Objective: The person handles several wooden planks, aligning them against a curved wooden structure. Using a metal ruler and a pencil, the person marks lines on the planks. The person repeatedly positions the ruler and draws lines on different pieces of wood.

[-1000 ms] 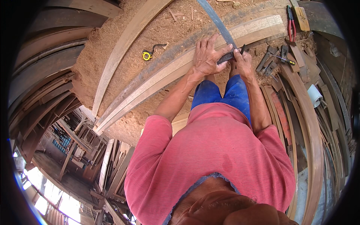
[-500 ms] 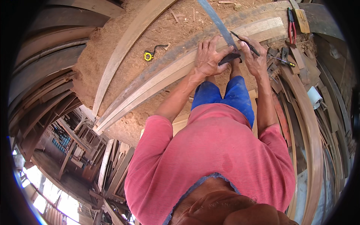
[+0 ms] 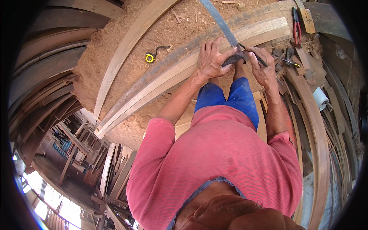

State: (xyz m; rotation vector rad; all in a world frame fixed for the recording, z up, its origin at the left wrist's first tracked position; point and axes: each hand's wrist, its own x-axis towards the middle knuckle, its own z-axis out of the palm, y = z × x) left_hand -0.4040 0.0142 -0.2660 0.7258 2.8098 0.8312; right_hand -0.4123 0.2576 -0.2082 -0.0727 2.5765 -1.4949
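Wooden plank marked against a steel square

Pale timber, a long plank (image 3: 184, 76), lies across the sawdust-covered ground, and the left hand (image 3: 212, 57) presses flat on it with fingers spread, pinning the dark heel of a steel square (image 3: 224, 28) so the blade cannot slip; the blade runs up and away across the plank. The right hand (image 3: 262, 67) pinches a dark pencil (image 3: 253, 55) with fingers closed, its tip just beside the square's edge, apparently so the line follows the blade. A yellow tape measure (image 3: 149, 58) rests on the sawdust near the plank, and red-handled pliers (image 3: 296, 25) lie by the plank's far end, both within reach.
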